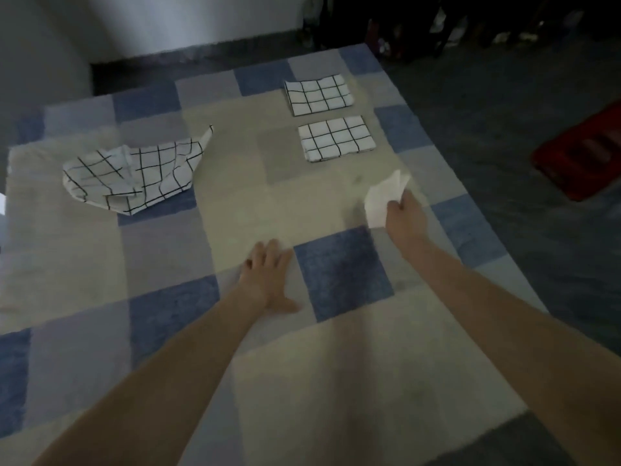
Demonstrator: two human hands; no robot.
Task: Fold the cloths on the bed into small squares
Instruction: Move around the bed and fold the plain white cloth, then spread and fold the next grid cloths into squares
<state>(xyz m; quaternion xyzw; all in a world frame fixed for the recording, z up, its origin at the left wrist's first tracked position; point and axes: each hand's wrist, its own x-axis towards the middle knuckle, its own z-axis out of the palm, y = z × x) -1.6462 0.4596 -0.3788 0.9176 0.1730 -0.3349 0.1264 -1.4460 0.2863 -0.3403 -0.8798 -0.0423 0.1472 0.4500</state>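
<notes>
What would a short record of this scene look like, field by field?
Surface: checked bedspread
Folded cloths: far folded cloth and near folded cloth, side by side, apart
Unfolded: crumpled grid cloth, left side
Right hand: grips a white cloth, blurred
Left hand: flat on the bedspread, fingers straight
Beyond the bed: red object on the floor

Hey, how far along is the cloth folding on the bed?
Done: two folded checked cloths lie apart at the far right. In hand: the right hand grips a folded white cloth; the left hand lies flat on the bedspread. Left: one crumpled checked cloth.
</notes>
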